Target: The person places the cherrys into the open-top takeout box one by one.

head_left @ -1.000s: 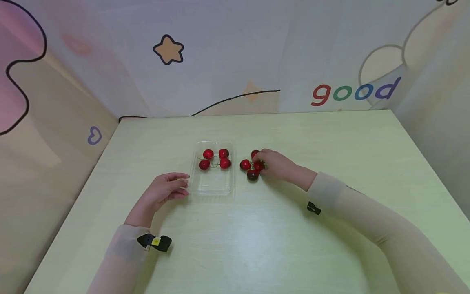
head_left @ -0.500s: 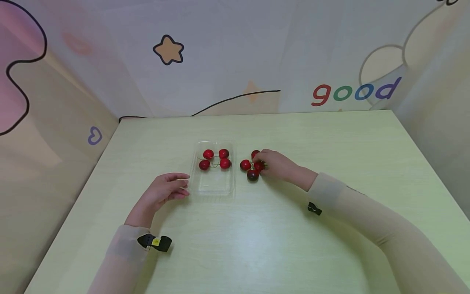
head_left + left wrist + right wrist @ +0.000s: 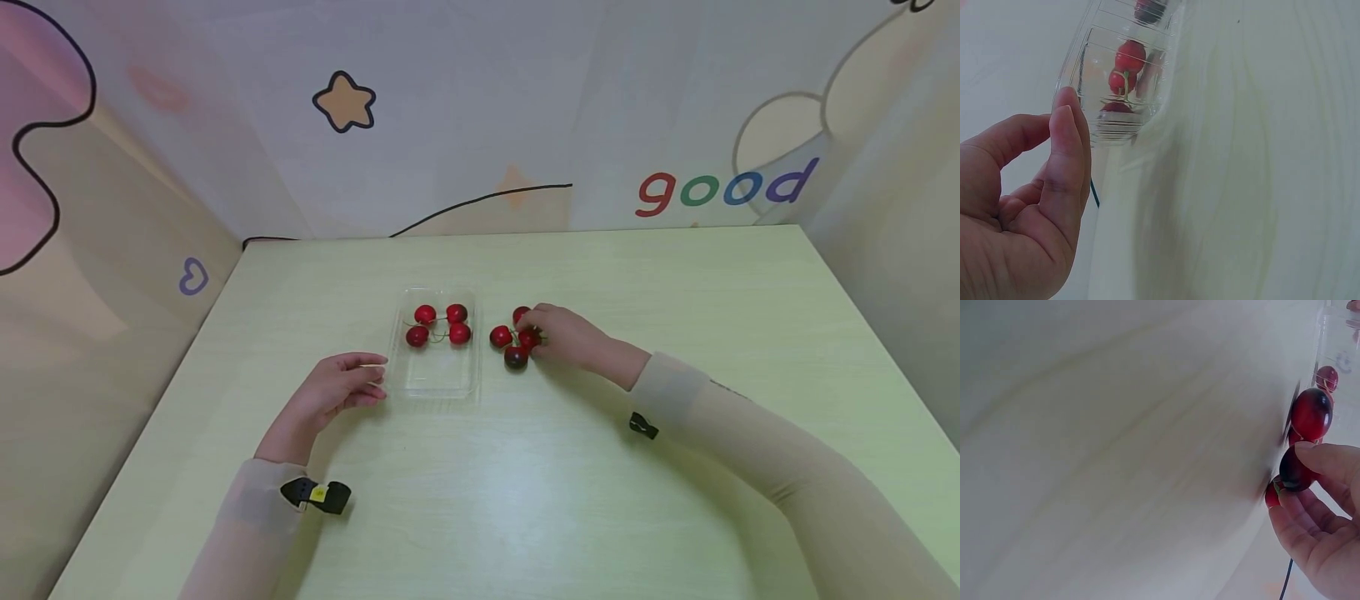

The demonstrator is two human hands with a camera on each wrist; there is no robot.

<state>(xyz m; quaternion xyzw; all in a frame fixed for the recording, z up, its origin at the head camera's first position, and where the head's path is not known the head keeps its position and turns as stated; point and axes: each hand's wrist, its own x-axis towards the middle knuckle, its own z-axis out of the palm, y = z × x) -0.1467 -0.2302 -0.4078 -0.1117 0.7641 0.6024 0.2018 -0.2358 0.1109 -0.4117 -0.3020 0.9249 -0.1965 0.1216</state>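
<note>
My right hand pinches a dark red cherry between thumb and fingers, in a small cluster on the table. Around it lie a cherry to the left, a darker cherry nearer me, and a cherry at the back, partly covered by the hand. To the left sits a clear plastic tray with several red cherries, stems on, in its far half. At the tray's left side, my left hand has its loosely bent fingertips right at the rim and holds nothing.
The pale wooden table carries the tray and cherries near its middle. A printed cloth backdrop rises along its back and sides. A black band is worn on the left sleeve, with another black piece on the right.
</note>
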